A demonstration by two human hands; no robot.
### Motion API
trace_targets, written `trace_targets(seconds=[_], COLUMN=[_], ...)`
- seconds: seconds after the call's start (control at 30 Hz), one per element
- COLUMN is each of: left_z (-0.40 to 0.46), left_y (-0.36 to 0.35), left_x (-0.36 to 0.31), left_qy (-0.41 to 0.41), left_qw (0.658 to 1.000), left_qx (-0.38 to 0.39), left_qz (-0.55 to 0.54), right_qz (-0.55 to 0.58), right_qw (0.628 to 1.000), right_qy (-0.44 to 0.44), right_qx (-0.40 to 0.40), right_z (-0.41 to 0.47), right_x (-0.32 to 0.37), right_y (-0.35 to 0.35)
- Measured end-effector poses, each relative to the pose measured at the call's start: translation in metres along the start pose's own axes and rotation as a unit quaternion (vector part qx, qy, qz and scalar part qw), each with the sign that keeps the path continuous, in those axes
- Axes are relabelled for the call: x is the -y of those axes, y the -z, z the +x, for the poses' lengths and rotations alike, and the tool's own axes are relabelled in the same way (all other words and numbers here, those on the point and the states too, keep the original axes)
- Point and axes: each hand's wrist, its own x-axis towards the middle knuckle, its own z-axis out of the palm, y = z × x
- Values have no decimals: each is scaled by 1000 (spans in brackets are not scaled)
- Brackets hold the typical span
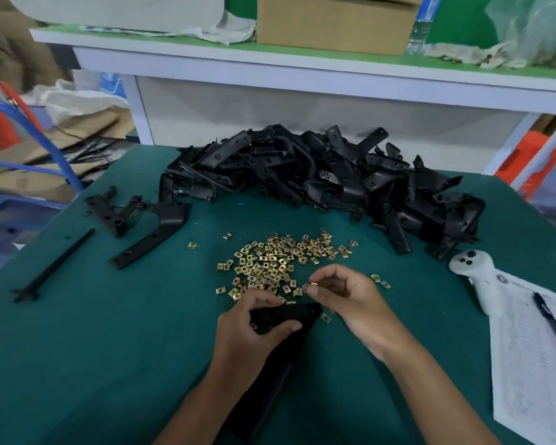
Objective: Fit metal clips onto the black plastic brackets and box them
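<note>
My left hand grips a black plastic bracket near its top end; the bracket's long arm runs down toward me between my forearms. My right hand pinches one small metal clip between thumb and fingertips, just above and right of the bracket's tip. A scatter of several brass-coloured metal clips lies on the green table just beyond both hands. A large heap of black brackets fills the far side of the table.
Two loose brackets and a thin black rod lie at the left. A white controller and papers with a pen sit at the right edge. A cardboard box stands on the shelf behind.
</note>
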Motion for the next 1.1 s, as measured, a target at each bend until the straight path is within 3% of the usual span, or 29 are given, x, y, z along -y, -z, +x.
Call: trace_targets(seconds=[0.17, 0.5, 0.77, 1.1], left_z=[-2, -2, -2, -4], left_y=[1, 1, 1, 0], left_x=[2, 3, 2, 0], left_qy=[-4, -10, -3, 5], left_qw=[1000, 1000, 999, 999], left_qx=[6, 18, 20, 14], left_qz=[-9, -11, -34, -38], right_qz=[-39, -256, -306, -347], right_qw=[999, 962, 942, 927], right_qy=[2, 33, 21, 36], right_qx=[28, 86, 137, 138], right_z=[1, 13, 18, 13], right_x=[3, 11, 13, 15], right_y=[6, 15, 19, 19])
